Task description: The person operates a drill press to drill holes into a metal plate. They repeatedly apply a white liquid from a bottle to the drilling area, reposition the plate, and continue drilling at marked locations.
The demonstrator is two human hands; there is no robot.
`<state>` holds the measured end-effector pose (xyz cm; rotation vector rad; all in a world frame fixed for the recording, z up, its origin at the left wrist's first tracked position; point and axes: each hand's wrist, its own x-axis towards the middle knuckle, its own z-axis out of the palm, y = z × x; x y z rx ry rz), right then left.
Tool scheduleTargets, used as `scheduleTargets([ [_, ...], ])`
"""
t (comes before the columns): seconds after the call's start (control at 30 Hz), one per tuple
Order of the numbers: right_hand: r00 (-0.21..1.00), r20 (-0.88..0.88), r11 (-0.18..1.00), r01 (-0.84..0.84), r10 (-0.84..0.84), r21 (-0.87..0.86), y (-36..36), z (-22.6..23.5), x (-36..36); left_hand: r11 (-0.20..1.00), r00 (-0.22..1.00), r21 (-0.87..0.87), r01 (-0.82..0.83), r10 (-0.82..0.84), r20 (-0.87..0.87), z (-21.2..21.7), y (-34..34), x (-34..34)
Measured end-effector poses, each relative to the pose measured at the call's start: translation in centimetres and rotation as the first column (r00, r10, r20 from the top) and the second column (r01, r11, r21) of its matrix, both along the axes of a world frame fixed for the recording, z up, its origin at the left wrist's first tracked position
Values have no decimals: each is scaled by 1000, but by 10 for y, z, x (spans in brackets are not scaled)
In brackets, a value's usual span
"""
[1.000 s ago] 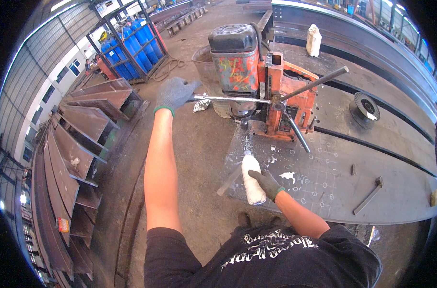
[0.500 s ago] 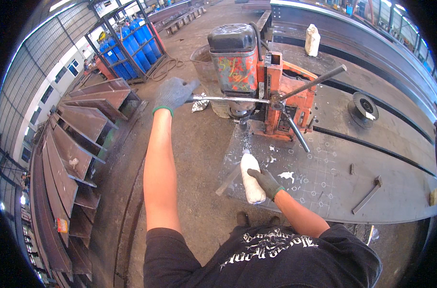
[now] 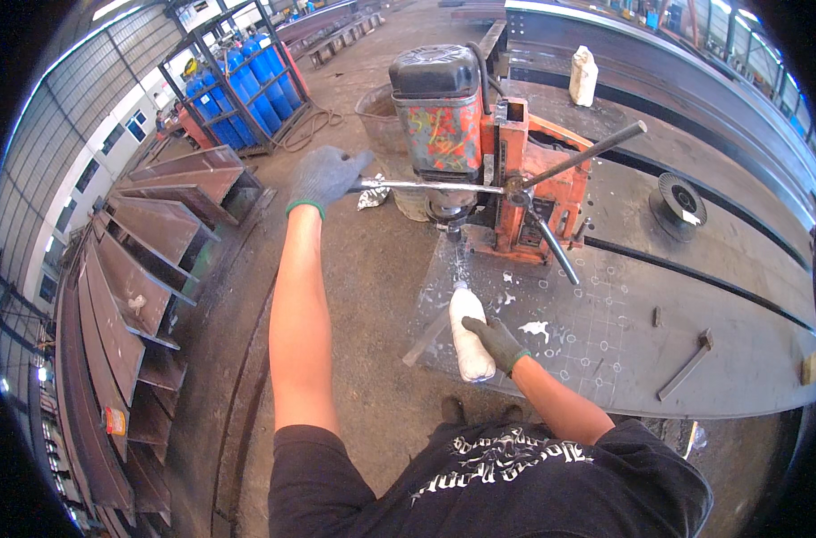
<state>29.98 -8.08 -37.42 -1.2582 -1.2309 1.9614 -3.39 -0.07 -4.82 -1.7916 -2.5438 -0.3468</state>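
Little moved, left hand [image 3: 325,177] still gripping drill handle [image 3: 426,186], right hand [image 3: 496,342] clasping white bottle [image 3: 468,334], drill bit seemingly hidden

Orange drill [image 3: 515,179], white bottle [image 3: 469,336], blue cylinders [image 3: 255,90]

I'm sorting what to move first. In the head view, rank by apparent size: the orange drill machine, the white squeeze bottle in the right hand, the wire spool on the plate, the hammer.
1. orange drill machine
2. white squeeze bottle
3. hammer and wire spool: look alike, unranked.
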Motion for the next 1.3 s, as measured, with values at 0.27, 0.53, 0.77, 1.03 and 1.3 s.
scheduleTargets([
  [0.27, 999, 25, 1000, -21, 21, 4, 4, -8, 0, 1000, 1000, -2, 3, -3, -31, -2, 1, -1],
  [0.53, 998, 53, 1000, -29, 28, 8, -1, 1, 2, 1000, 999, 4, 14, -14, -32, -2, 0, 0],
  [0.77, 1000, -18, 999, 2, -3, -44, 3, -19, -3, 1000, 1000, 6, 11, -12, 17, -2, 0, 0],
  [1.03, 1000, -2, 1000, -24, 24, 6, 2, -9, -1, 1000, 997, 7, 10, -11, 73, 1, -5, 3],
  [1.3, 996, 82, 998, -39, 34, 58, -1, 0, 1, 999, 1000, 38, 29, -29, -4, -8, 0, -2],
])
